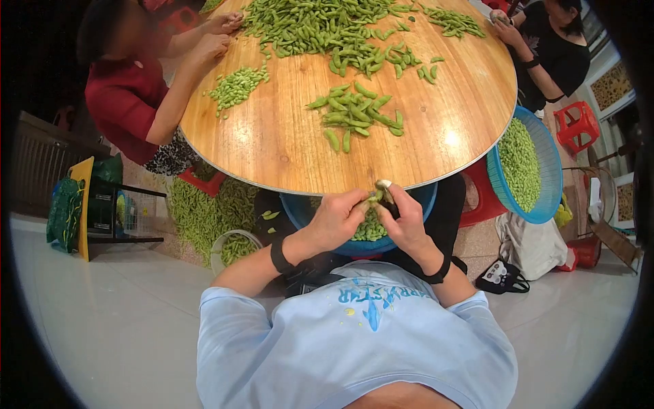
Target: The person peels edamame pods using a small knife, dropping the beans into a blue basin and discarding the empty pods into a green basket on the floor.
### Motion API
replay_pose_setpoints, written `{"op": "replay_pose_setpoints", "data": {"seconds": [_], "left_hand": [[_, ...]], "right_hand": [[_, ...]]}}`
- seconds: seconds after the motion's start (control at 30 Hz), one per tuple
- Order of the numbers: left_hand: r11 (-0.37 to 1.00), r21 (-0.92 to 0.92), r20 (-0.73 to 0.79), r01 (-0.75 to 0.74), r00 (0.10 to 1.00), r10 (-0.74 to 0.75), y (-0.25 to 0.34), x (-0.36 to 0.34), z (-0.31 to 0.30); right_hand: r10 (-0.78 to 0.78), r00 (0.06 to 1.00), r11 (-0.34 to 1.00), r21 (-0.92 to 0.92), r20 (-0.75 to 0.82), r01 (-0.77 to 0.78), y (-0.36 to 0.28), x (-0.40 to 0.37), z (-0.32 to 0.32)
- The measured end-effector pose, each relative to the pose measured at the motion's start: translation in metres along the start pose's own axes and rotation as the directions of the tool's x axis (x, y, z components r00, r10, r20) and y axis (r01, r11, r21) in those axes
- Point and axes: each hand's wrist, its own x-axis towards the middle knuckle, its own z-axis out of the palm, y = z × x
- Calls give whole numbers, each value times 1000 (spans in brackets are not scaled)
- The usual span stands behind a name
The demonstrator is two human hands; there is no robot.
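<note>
Pinching a green pod (374, 198) with both hands at the table's near edge.

My left hand (337, 221) and right hand (407, 221) are both gripping the pod just below the middle of the frame, over a blue basin (415, 232) of beans. The round wooden table (272, 146) is covering the basin's far side. A small heap of pods (357, 112) is lying mid-table beyond my hands, and a bigger heap (313, 27) is spreading along the top. Upper left, another person's hands (214, 41) are working near loose beans (237, 85). A blue basket (545, 146) of beans is sitting at the right.
</note>
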Motion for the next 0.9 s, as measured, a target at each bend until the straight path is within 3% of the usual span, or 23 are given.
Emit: {"op": "replay_pose_setpoints", "data": {"seconds": [0.07, 0.1, 0.13, 0.2, 0.37, 0.47, 0.57, 0.63, 0.73, 0.8, 0.9], "left_hand": [[998, -37, 27, 57, 998, -56, -3, -8, 6], [993, -65, 58, 99, 994, -95, -4, -10, 8], [993, -64, 53, 95, 994, -92, -6, -12, 10], [955, -131, 125, 268, 960, -252, -7, -20, 13], [922, -219, 109, 320, 947, -303, -7, -30, 22], [905, -184, 172, 384, 919, -355, -10, -33, 24], [821, -241, 232, 517, 852, -469, -13, -38, 22], [881, -93, 239, 464, 870, -432, -27, -45, 16], [889, -45, 277, 456, 860, -428, -24, -59, 4], [928, 192, 121, 320, 930, -346, -24, -70, -10], [826, 549, -165, 126, 986, -41, -42, -89, -55]], "right_hand": [[-32, 998, 986, -160, 47, 39, -3, -10, 1], [-125, 991, 971, -200, 51, 133, 2, -13, 4], [-131, 990, 970, -200, 52, 139, 3, -15, 4], [-105, 981, 970, -200, 165, 138, 4, -23, 2], [-40, 967, 988, -132, 253, 75, 0, -31, 0], [-70, 971, 980, -168, 228, 110, 6, -33, 6], [8, 956, 972, -228, 293, 62, 4, -36, 10], [17, 944, 980, -194, 329, 50, 19, -40, 15], [73, 956, 983, -180, 285, -22, 27, -35, 19], [26, 965, 976, -214, 262, 31, 35, -29, 21], [189, 879, 855, -514, 438, 72, 45, -28, 11]]}}
